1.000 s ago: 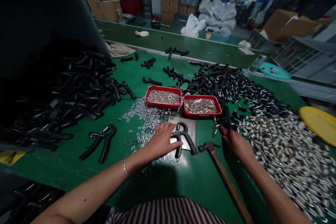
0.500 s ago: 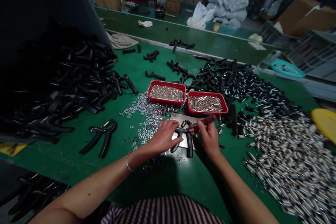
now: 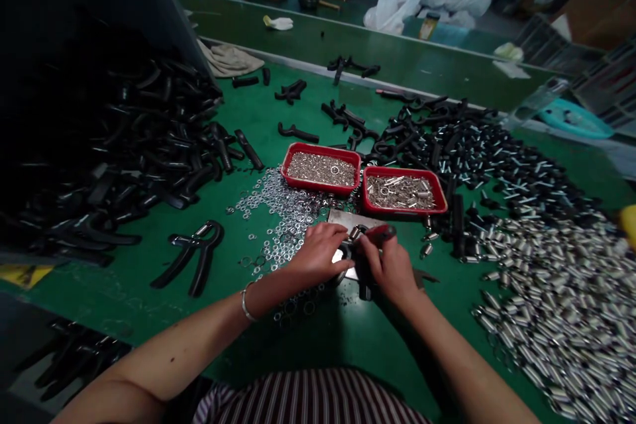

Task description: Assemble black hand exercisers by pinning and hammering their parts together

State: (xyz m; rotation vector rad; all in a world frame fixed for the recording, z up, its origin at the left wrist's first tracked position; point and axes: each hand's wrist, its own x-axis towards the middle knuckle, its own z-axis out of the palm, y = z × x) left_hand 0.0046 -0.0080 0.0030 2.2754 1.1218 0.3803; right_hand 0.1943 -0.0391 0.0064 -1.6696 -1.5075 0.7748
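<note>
Two hands in tight, close together but not quite meeting, right over the worktop [image 3: 163, 324] near the middle of its near edge! The left hand [image 3: 318, 250] is clamped on one leg of a black hand grip [image 3: 365, 289], thumb below, fingers above, and that grip sits over a metal plate [image 3: 348, 217], partly hidden by the fingers. Over comes the right hand [image 3: 393, 268], wrapped round a red-handled tool [image 3: 381, 233], right beside the small spring [image 3: 356, 232] at the top of the grip; whether the tip touches it, I cannot tell. Just beyond, towards the far edge, two red trays stand side by side: the left tray [image 3: 318, 186] full of fine metal bits, the right tray [image 3: 403, 210] of little metal pieces. Loose rings [image 3: 278, 212] spread out left of the plate, and further towards the left edge lies a second grip [image 3: 203, 268], its legs spread. What a heap of black handles [image 3: 163, 122] at that left edge! Across at the right edge, silvery cylinders [image 3: 571, 305] pile up near the corner, with black-headed pins [image 3: 497, 159] massed behind them.
</note>
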